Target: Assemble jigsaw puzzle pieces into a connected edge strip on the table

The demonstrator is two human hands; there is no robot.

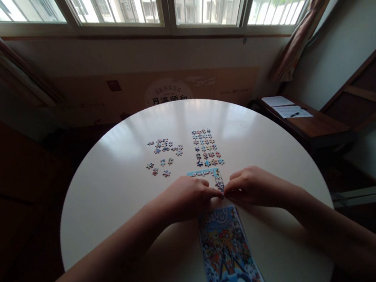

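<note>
A partly joined jigsaw strip (202, 173) runs across the table and turns down a right-hand column (219, 180) toward me. At the column's lower end is a small puzzle piece (222, 195), mostly covered by fingertips. My left hand (194, 197) reaches it from the left, index finger stretched to it and the other fingers curled. From the right, my right hand (252, 185) closes thumb and fingertips on the same piece. Just below the hands lies a colourful picture sheet (224, 241) with cartoon dogs.
Loose puzzle pieces stand in neat rows (205, 148) beyond the strip. More pieces lie in a scattered group (163, 146) to the left. All rest on a round white table (111, 181). A wooden side table (325, 123) with papers and a pen stands at right, below the windows.
</note>
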